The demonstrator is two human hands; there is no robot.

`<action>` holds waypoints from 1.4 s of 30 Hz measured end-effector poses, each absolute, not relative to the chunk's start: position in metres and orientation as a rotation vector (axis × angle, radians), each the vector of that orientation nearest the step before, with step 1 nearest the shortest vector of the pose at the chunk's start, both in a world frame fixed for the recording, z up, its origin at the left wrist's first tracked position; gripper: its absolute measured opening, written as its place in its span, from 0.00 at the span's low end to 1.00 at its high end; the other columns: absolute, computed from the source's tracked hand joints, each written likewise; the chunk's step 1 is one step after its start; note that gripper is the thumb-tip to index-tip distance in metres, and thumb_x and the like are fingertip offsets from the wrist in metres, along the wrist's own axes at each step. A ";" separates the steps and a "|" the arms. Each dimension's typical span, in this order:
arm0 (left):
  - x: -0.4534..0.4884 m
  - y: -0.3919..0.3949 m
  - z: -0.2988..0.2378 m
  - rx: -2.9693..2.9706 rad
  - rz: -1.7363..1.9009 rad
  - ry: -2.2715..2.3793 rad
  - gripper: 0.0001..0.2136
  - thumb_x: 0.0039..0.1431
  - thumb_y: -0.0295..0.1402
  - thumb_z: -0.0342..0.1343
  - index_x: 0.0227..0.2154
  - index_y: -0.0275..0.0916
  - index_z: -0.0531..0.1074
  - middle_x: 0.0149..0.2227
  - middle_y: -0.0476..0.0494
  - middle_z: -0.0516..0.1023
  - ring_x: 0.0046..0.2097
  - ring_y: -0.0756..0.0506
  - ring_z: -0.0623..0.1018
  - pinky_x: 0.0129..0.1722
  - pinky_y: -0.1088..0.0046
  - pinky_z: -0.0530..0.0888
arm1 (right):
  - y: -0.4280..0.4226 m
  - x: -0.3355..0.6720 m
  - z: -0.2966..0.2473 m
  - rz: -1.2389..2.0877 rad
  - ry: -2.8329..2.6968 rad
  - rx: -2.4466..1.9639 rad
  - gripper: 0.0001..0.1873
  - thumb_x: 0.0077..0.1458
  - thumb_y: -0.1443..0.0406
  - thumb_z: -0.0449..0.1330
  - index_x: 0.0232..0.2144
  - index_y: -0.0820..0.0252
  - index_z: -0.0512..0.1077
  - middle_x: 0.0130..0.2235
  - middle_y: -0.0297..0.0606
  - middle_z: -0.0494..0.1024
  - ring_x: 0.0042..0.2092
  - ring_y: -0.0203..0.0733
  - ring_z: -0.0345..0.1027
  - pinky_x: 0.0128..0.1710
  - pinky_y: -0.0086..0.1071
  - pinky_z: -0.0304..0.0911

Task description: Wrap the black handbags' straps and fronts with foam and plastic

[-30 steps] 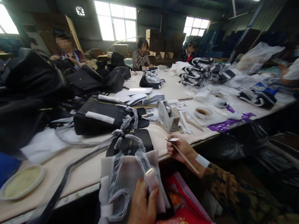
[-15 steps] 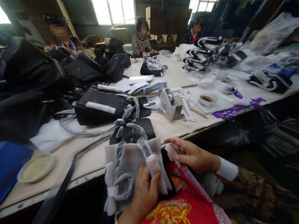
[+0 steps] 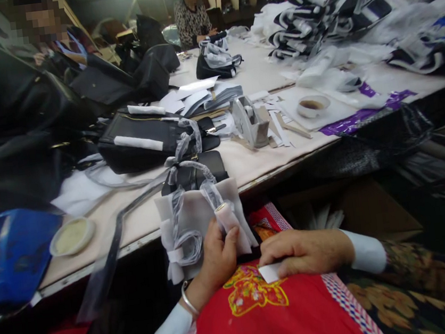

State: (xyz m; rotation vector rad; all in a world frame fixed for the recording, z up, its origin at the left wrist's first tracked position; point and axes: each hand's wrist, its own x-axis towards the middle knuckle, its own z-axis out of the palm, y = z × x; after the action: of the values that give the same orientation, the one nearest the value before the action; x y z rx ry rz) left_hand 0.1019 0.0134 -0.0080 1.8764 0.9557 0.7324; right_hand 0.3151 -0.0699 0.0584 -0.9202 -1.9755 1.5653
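Observation:
A black handbag (image 3: 214,166) rests at the table's front edge, a white foam sheet (image 3: 198,210) draped over its near side. Its handle (image 3: 195,164) is wrapped in clear plastic. My left hand (image 3: 219,253) pinches a piece of white foam (image 3: 225,216) rolled around one handle end, where a bit of gold metal shows. To its left, a plastic-wrapped coiled strap (image 3: 190,247) lies against the sheet. My right hand (image 3: 302,250), over the red apron (image 3: 264,323) on my lap, holds a small white strip (image 3: 270,273) between thumb and fingers.
Behind the handbag lies another black bag (image 3: 135,139) with white foam strips. A tape dispenser (image 3: 250,123), paper sheets (image 3: 198,99) and a dish of brown liquid (image 3: 312,106) are on the table (image 3: 242,165). At left sit a blue container (image 3: 20,260) and a pale dish (image 3: 72,236). Co-workers sit across.
My right hand has moved down with the white strip, from beside the handbag to over the apron. My left hand keeps its grip on the foam. The view has tilted downward.

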 end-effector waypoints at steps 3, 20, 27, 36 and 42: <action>0.100 0.012 -0.011 1.790 0.692 0.944 0.13 0.66 0.39 0.50 0.43 0.36 0.73 0.44 0.37 0.78 0.44 0.40 0.76 0.44 0.62 0.73 | -0.077 0.322 0.057 1.579 -1.930 -0.894 0.21 0.67 0.56 0.54 0.47 0.68 0.78 0.41 0.49 0.79 0.43 0.43 0.71 0.47 0.34 0.66; 0.088 -0.003 -0.018 1.054 0.565 0.794 0.18 0.64 0.47 0.56 0.46 0.36 0.72 0.38 0.42 0.80 0.32 0.46 0.77 0.33 0.70 0.74 | -0.030 0.308 0.036 1.008 -1.627 -1.636 0.10 0.57 0.66 0.58 0.27 0.62 0.77 0.22 0.33 0.76 0.24 0.35 0.66 0.26 0.27 0.57; 0.094 -0.002 0.000 1.573 0.630 0.950 0.14 0.64 0.42 0.53 0.40 0.35 0.73 0.38 0.41 0.78 0.40 0.42 0.76 0.41 0.66 0.74 | -0.012 0.285 0.020 1.019 -1.719 -1.418 0.14 0.59 0.66 0.54 0.29 0.61 0.79 0.29 0.34 0.80 0.31 0.38 0.68 0.33 0.29 0.62; 0.096 -0.003 -0.004 1.853 0.776 0.909 0.11 0.63 0.32 0.52 0.47 0.36 0.71 0.48 0.35 0.76 0.51 0.37 0.74 0.54 0.55 0.71 | -0.012 0.296 0.039 1.828 -1.475 -1.024 0.21 0.55 0.58 0.65 0.49 0.60 0.78 0.46 0.39 0.80 0.48 0.49 0.72 0.53 0.41 0.65; 0.099 -0.003 -0.009 1.933 0.799 0.797 0.13 0.63 0.26 0.47 0.48 0.35 0.69 0.50 0.32 0.75 0.53 0.37 0.73 0.57 0.53 0.70 | -0.034 0.264 0.031 1.740 -0.869 -1.360 0.19 0.47 0.58 0.72 0.40 0.61 0.80 0.33 0.38 0.81 0.33 0.42 0.73 0.36 0.34 0.69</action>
State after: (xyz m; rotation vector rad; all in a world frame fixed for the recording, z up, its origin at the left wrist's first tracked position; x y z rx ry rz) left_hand 0.0987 -0.0030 -0.0088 1.9325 0.7974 0.7991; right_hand 0.2642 -0.0335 0.0308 -1.3598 -0.8693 1.7397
